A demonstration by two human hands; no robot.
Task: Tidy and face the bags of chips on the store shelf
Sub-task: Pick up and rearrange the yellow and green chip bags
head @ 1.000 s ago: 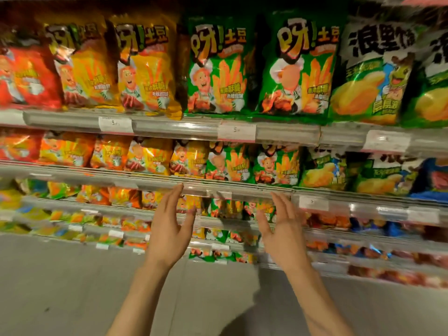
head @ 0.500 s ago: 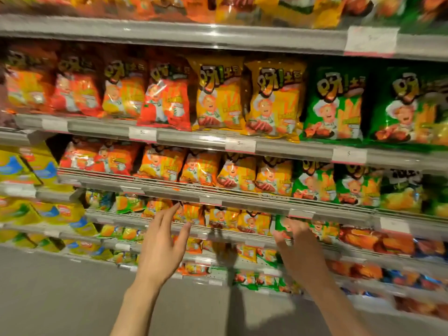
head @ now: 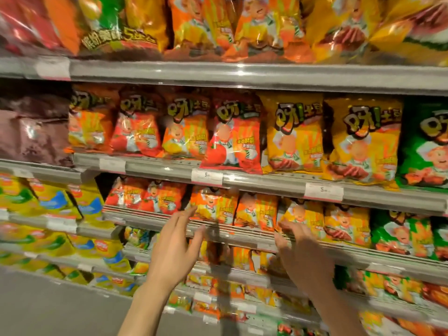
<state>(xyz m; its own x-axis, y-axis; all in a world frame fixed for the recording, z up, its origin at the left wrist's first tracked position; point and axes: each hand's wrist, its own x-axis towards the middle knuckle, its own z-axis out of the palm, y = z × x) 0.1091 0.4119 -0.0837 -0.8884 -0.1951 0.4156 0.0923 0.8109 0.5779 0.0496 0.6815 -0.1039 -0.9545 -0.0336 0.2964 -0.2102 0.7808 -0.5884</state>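
Rows of chip bags fill the grey shelves. At eye level stand red bags, yellow bags and a green bag; one red bag leans forward over the shelf lip. The shelf below holds smaller orange bags and yellow bags. My left hand is raised in front of that lower shelf, fingers straight and spread, fingertips close to an orange bag. My right hand is up by the shelf rail, fingers slightly bent near a yellow bag, holding nothing.
Dark maroon bags sit at the far left, with yellow and blue bags below them. Price tags line the shelf edges. More small bags fill the lowest shelves. Grey floor lies at the bottom left.
The view has moved left and closer to the shelves. Both hands have risen from the lower shelf rails to the shelf with the small orange and yellow bags.
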